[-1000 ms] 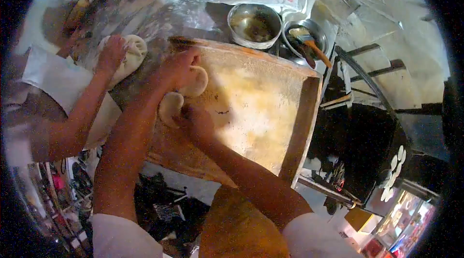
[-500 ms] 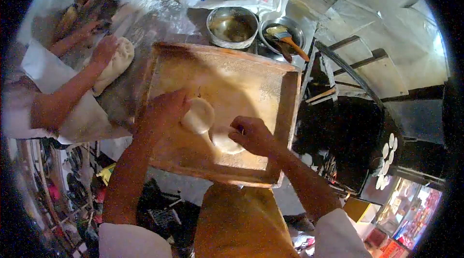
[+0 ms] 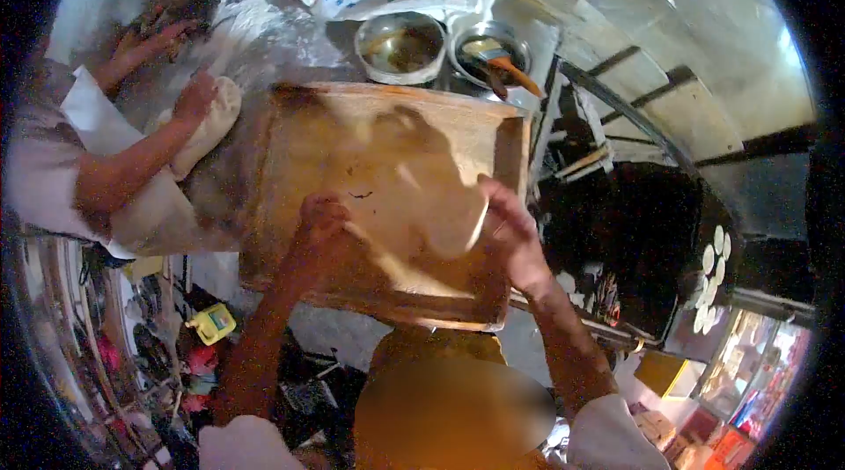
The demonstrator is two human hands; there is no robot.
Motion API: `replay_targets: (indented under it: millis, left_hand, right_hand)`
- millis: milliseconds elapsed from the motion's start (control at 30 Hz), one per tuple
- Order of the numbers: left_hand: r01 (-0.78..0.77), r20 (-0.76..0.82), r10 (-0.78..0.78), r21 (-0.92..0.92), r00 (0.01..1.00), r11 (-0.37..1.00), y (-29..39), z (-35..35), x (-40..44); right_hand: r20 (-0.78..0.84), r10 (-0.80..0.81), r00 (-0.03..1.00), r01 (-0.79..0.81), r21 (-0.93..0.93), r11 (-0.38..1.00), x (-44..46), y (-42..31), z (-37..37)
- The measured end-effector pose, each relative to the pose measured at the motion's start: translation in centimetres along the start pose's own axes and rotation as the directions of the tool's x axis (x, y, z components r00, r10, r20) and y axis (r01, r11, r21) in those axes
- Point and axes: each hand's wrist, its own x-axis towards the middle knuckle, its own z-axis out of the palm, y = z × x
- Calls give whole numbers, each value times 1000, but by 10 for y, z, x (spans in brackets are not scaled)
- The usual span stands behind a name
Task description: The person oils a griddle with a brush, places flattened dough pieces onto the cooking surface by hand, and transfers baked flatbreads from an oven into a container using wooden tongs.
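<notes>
Right of centre, your right grip (image 3: 519,237) is clamped on the edge of a dough round (image 3: 453,228) above the wooden tray (image 3: 422,319), likely to spare its flat face. You keep your left grip (image 3: 324,215) over the tray's left side; whether its fingers are closed on anything, I can't tell.

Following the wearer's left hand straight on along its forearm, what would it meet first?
Probably the far rim of the wooden tray, with the metal bowl beyond. Depth is unclear: if the left hand angles downward, it would meet the tray floor sooner.
</notes>
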Motion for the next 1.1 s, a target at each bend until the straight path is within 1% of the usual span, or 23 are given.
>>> replay_targets:
  millis: [33,67,100,133,167,200,267,300,333,367,400,433,467,500,533,600,667,800,900,933,1000,1067,1100]
  left_hand:
    - [-85,-59,82,-53,995,995,5,7,-8]
    - [0,-114,-41,-344,993,939,45,7,-5]
    - [23,-124,-94,-479,988,877,75,9,7]
    - [36,-134,-146,-604,980,796,106,11,19]
    - [101,42,-270,-973,962,208,130,21,30]
    - [96,100,-209,-995,973,-27,143,29,35]
    - [146,213,-83,-860,974,-489,170,45,44]
    - [177,214,-171,-963,962,-205,143,78,44]
    - [192,220,-158,-966,963,-173,154,90,50]
    - [206,226,-145,-968,963,-141,166,102,56]
    - [221,250,-31,-901,968,-374,207,101,63]
    - [283,319,-13,-859,948,-427,240,103,65]
    - [351,394,10,-806,919,-475,276,106,61]
    - [415,456,21,-789,890,-452,311,110,58]
    - [477,515,32,-767,857,-430,346,113,56]
    - [549,541,152,-722,827,-420,376,151,49]
    - [633,631,139,-688,764,-355,423,192,32]
    - [795,738,298,-583,605,-168,521,302,-15]
    - [904,891,176,-427,418,16,583,382,-49]
    - [940,938,140,-331,319,79,608,399,-58]
    - [982,969,194,-173,155,81,620,455,-74]
    - [976,988,51,-150,143,157,630,495,-91]
    - [974,978,160,-161,135,159,643,508,-89]
  right_hand:
    - [-49,146,988,-121,342,932,-2,-2,4]
    - [-36,285,958,-196,644,739,0,-11,12]
    - [-45,405,913,-258,705,661,3,2,10]
    - [-43,381,924,-223,747,626,3,13,4]
    - [-32,352,935,-202,770,605,-3,-6,9]
    - [-29,329,944,-180,791,585,-15,-36,15]
    - [-153,210,966,-50,684,728,-41,-94,21]
    - [-244,7,970,111,468,877,-55,-119,22]
    - [-282,-209,936,274,214,938,-67,-135,17]
    - [-301,-232,925,300,203,932,-77,-133,1]
    - [-140,-606,783,529,-360,768,-85,-126,-20]
    - [59,-652,756,499,-698,514,-104,-122,-31]
    - [257,-671,696,455,-881,135,-121,-120,-41]
    - [358,-551,754,435,-901,9,-134,-105,-49]
    - [344,-336,877,361,-932,-12,-154,-110,-57]
    - [235,-352,906,262,-965,30,-211,-118,-94]
    - [187,-441,878,116,-976,-183,-271,-120,-140]
    - [96,-449,888,98,-995,-20,-404,-129,-236]
    - [-87,-481,873,28,-974,226,-496,-148,-285]
    - [-107,-490,865,5,-975,222,-524,-147,-301]
    - [-532,-389,753,-160,-720,675,-566,-136,-328]
    - [-791,-222,570,-148,-365,919,-604,-136,-347]
    - [-856,-184,484,-30,-226,974,-619,-146,-355]
